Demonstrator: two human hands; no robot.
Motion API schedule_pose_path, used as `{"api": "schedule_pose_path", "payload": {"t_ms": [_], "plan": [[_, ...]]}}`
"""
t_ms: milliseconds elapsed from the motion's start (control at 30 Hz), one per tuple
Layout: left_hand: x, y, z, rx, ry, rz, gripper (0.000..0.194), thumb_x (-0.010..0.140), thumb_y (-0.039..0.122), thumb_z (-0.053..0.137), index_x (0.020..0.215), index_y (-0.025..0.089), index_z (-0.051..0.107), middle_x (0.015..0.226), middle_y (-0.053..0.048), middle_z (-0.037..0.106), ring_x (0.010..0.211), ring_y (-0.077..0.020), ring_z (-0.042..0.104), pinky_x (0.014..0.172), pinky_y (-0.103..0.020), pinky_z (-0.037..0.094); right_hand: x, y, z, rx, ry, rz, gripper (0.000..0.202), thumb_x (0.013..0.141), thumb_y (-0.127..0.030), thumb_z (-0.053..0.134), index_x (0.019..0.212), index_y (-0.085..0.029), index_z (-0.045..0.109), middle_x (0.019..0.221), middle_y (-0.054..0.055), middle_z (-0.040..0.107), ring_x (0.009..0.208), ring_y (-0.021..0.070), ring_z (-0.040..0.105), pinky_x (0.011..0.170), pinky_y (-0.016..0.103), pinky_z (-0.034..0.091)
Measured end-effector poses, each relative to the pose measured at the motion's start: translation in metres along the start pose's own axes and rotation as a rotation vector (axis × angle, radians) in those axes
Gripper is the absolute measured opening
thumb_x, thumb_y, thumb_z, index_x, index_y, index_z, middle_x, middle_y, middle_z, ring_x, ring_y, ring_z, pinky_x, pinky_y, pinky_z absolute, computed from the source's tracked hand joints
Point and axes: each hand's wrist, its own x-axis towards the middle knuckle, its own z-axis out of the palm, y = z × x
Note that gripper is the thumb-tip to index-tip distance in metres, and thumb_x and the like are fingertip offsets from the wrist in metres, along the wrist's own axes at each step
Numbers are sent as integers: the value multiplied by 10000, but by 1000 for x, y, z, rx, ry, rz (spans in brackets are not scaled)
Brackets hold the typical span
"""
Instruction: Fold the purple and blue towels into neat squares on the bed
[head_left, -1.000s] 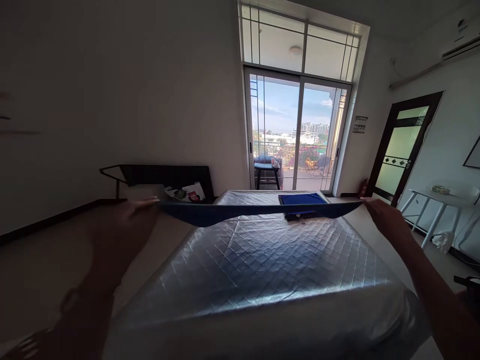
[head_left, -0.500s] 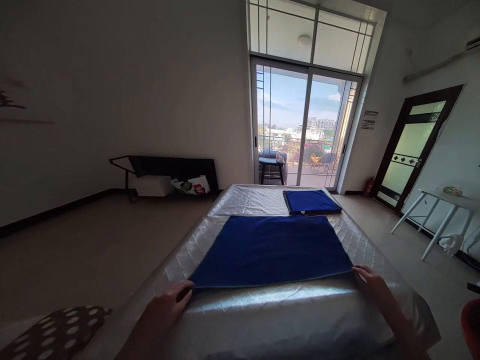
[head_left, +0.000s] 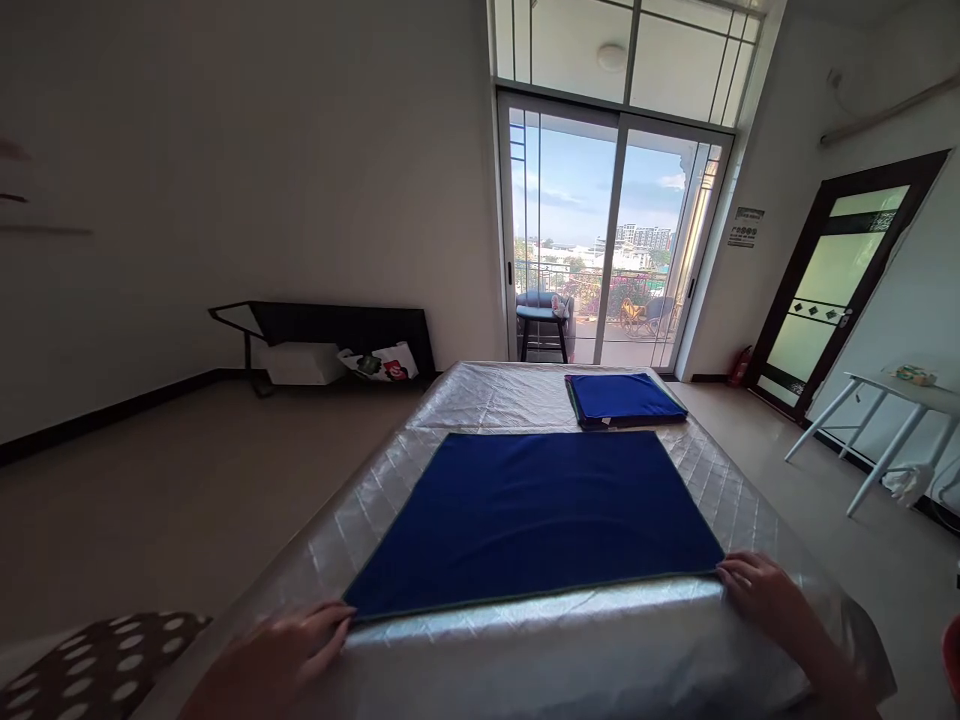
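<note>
Two near corners of the blue cloth (head_left: 536,520), which is spread on the silver cover (head_left: 487,665), are pinched by the left hand (head_left: 296,645) and the right hand (head_left: 761,590). Wrinkles or a crooked lie could be caused if one corner were pulled harder. Its long axis seems to be laid left to right, with the near edge slanted slightly.

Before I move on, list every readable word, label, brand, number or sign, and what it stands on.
Nothing reads clearly.
Wall notice: too small.
White printed bag: red mark, illegible.
Folded blue cloth stack: pale tag, unreadable.
Reddish left-wall marks: too blurred.
Spread blue cloth: no text visible.
</note>
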Motion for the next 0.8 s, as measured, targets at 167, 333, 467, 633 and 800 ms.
{"api": "schedule_pose_path", "payload": {"t_ms": [167, 333, 467, 633, 800], "plan": [[69, 37, -17, -76, -13, 93, 420, 862, 464, 420, 991, 271, 770, 1077, -47, 777, 1027, -261, 706, 952, -391, 530, 63, -31, 3, 46, -24, -14, 402, 993, -386, 397, 940, -252, 772, 1013, 82, 765, 979, 227, 707, 918, 362, 544], [178, 113, 7, -163, -133, 226, 468, 925, 447, 401, 1205, 218, 696, 1277, -66, 703, 1208, -234, 626, 1070, -362, 461, 167, -74, 45, 35, -133, -29, 383, 987, -319, 430, 1249, -207, 685, 1324, 88, 663, 1247, 217, 594, 1094, 344, 428], [231, 161, 53, -98, -148, 273, 520, 969, 437, 392, 1403, 203, 558, 1475, -102, 548, 1390, -260, 472, 1177, -425, 343, 224, -77, 82, -72, -234, 83, 469, 1006, -364, 411, 1426, -203, 545, 1543, 80, 465, 1428, 232, 411, 1191, 388, 293], [255, 187, 101, -70, -203, 251, 558, 993, 514, 357, 1497, 291, 437, 1587, -52, 397, 1491, -266, 303, 1223, -467, 236, 243, -46, 106, -163, -321, 260, 527, 1035, -407, 313, 1535, -255, 383, 1626, 41, 314, 1511, 226, 236, 1221, 446, 192], [262, 159, 108, -66, -264, 204, 595, 993, 583, 290, 1530, 336, 360, 1629, -19, 305, 1520, -259, 221, 1230, -488, 179, 240, -14, 108, -188, -324, 336, 563, 1033, -447, 273, 1565, -266, 308, 1649, 31, 252, 1523, 219, 194, 1223, 436, 172]]}}
